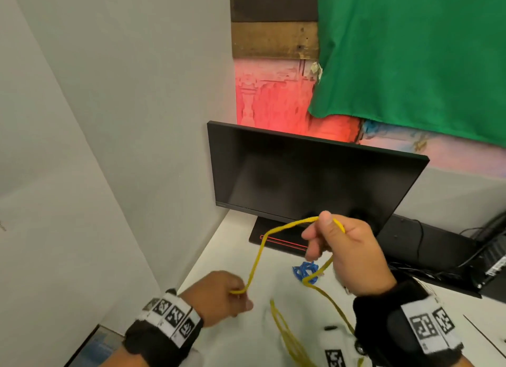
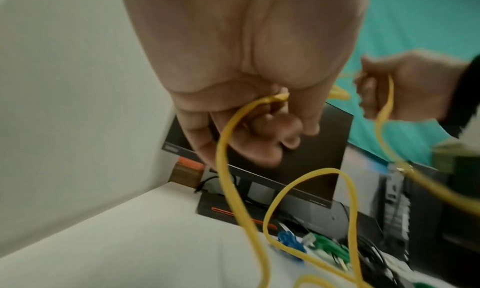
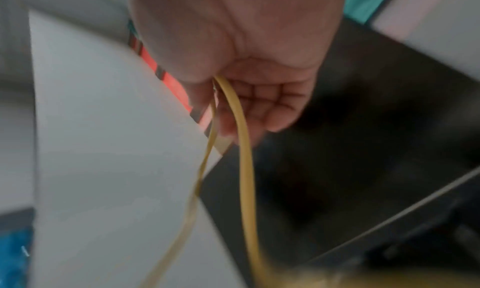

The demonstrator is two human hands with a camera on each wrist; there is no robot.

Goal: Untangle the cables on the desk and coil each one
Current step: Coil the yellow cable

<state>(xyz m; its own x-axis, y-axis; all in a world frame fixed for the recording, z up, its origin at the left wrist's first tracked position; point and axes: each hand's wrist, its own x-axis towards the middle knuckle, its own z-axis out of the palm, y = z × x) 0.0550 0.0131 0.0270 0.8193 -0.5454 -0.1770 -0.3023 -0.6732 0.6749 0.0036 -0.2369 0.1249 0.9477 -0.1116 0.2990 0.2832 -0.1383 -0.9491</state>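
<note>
A flat yellow cable [image 1: 257, 260] runs between both hands above the white desk [image 1: 235, 246]. My left hand [image 1: 223, 295] grips it low at the left, fingers curled round it, as the left wrist view shows [image 2: 249, 112]. My right hand [image 1: 336, 246] holds it higher, in front of the monitor, pinched under the thumb; the yellow cable [image 3: 244, 140] leaves its palm as two strands. More yellow loops [image 1: 287, 336] hang down to the desk. A small blue cable bundle [image 1: 304, 269] lies on the desk, with a green cable [image 2: 330, 247] beside it.
A black monitor [image 1: 309, 175] stands on its base [image 1: 276, 240] at the back of the desk. A grey wall [image 1: 123, 120] closes the left side. Black cables and a dark device [image 1: 490, 260] lie at the right. A green cloth [image 1: 416, 54] hangs behind.
</note>
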